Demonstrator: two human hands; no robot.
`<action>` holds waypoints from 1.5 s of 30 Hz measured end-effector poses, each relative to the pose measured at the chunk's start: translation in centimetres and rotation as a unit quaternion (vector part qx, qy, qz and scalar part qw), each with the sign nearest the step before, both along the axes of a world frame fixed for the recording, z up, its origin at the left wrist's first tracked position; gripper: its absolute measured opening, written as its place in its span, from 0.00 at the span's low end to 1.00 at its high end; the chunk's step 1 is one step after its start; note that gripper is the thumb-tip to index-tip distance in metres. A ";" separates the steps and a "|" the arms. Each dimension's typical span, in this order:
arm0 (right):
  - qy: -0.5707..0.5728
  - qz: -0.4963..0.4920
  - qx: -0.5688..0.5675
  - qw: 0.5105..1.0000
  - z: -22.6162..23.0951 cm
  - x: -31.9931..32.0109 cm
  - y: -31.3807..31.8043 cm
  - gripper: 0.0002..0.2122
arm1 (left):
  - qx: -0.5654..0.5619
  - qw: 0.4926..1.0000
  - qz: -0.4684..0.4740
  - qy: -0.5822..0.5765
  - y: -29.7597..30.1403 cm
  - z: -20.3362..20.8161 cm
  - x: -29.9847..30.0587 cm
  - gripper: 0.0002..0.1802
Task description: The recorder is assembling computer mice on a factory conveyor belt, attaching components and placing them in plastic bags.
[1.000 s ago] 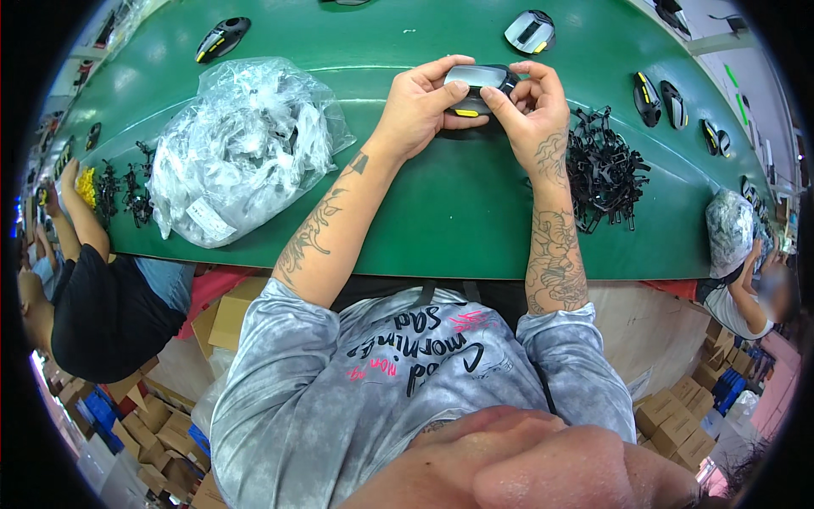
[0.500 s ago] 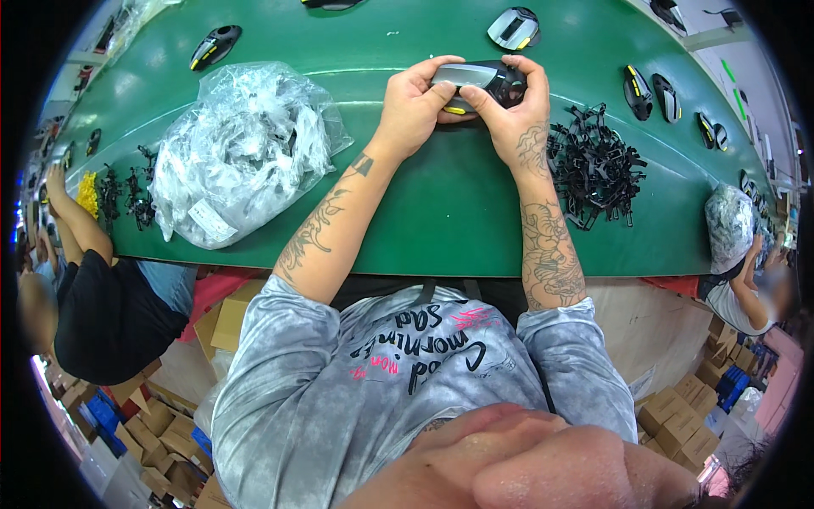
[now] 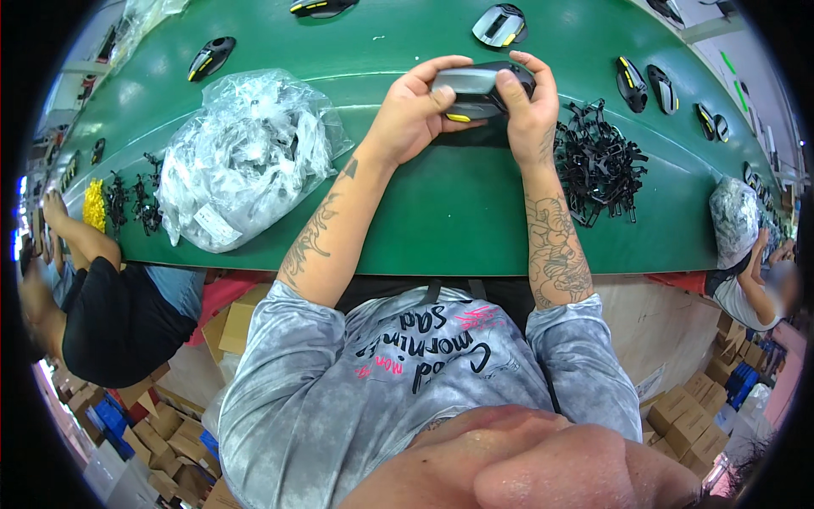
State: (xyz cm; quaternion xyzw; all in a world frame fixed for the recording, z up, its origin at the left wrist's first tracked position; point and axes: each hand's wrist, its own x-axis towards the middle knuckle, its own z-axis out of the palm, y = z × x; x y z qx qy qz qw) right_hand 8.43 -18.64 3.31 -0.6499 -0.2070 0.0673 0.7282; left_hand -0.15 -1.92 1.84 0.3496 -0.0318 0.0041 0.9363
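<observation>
Both my hands hold a computer mouse [image 3: 471, 82] with a silver top, black body and yellow side strip, just above the green work surface. My left hand [image 3: 409, 112] grips its left end, the thumb on the silver top and the fingers around the edges. My right hand [image 3: 534, 114] is closed round the dark right end, with its thumb pressed on top. Right of my right hand lies a tangled pile of black plastic parts [image 3: 600, 165]. Left of my left forearm sits a clear plastic bag [image 3: 246, 161] full of pale wrapped pieces.
More mice lie along the far strip: one silver [image 3: 500, 25] at the top, one black [image 3: 212, 58] at left, several at right. Yellow parts [image 3: 94, 206] and small black parts are at far left. Two seated people work at either side; cardboard boxes [image 3: 687, 416] stand below.
My right thumb has moved from the mouse's lower edge up onto its top. The mouse has tilted slightly in my hands. Mice on the far strip have shifted a little left.
</observation>
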 end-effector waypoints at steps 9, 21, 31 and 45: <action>0.033 -0.062 0.031 0.997 -0.3 -0.3 0.5 0.13 | 0.231 0.973 0.025 -0.006 -2.0 1.3 -0.5 0.47; -0.164 -0.305 -0.018 0.938 1.6 5.0 -6.2 0.12 | 0.845 0.464 0.145 0.223 3.9 2.3 5.5 0.38; -0.199 0.039 -0.511 0.835 4.6 1.1 -9.0 0.22 | 0.852 0.436 0.259 0.128 -1.8 -1.9 14.3 0.46; -0.148 0.114 -0.526 0.830 4.6 1.1 -6.9 0.24 | 0.218 0.965 0.137 0.058 -0.5 0.4 1.3 0.45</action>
